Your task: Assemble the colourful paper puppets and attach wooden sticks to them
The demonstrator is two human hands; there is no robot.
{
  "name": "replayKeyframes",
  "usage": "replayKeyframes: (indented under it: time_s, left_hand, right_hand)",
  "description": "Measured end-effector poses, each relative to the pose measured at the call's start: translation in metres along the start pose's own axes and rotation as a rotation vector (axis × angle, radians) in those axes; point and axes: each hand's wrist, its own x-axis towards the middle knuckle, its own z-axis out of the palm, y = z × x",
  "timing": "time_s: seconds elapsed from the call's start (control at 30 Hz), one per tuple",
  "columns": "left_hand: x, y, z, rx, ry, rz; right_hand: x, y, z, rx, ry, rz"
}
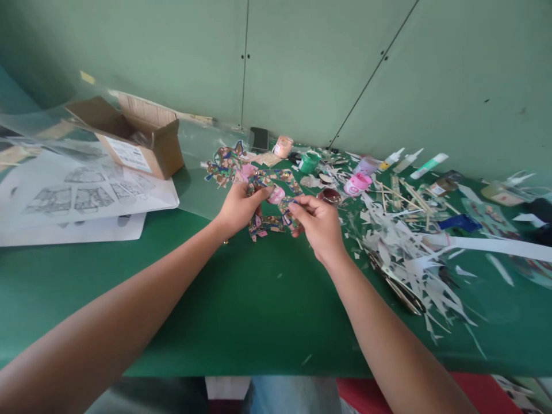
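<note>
Pinching the patterned cutout (284, 206) left of the dark jar (331, 196), our left hand (241, 210) and right hand (321, 223) should press lightly.

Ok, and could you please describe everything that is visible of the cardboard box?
The cardboard box is plain brown, apparently corrugated, with a white printed label on its front side. It stands upright and turned at an angle, its top open and a flap spread outward at the left. Something lies inside, too unclear to name. It is toward the back left of the green table, seemingly resting on printed sheets. Neither the left hand nor the right hand touches it.
</note>
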Motion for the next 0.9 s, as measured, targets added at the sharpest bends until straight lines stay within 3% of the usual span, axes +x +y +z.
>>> replayKeyframes:
  time_s: [0.2, 0.4, 0.67, 0.9]
  left_hand:
    - [-0.002, 0.004, 0.001, 0.019, -0.016, 0.002]
    - [0.003, 0.000, -0.002, 0.001, 0.107, 0.012]
    - [-0.005, 0.009, 0.001, 0.082, -0.096, -0.052]
    - [-0.007, 0.009, 0.000, 0.138, -0.122, -0.008]
  right_hand:
    - [0.000, -0.001, -0.002, -0.057, 0.051, -0.046]
    - [-0.004, -0.005, -0.001, -0.037, 0.024, -0.100]
    - [0.000, -0.002, -0.001, 0.003, 0.021, -0.021]
    - [0.000, 0.000, 0.001, -0.059, 0.028, -0.003]
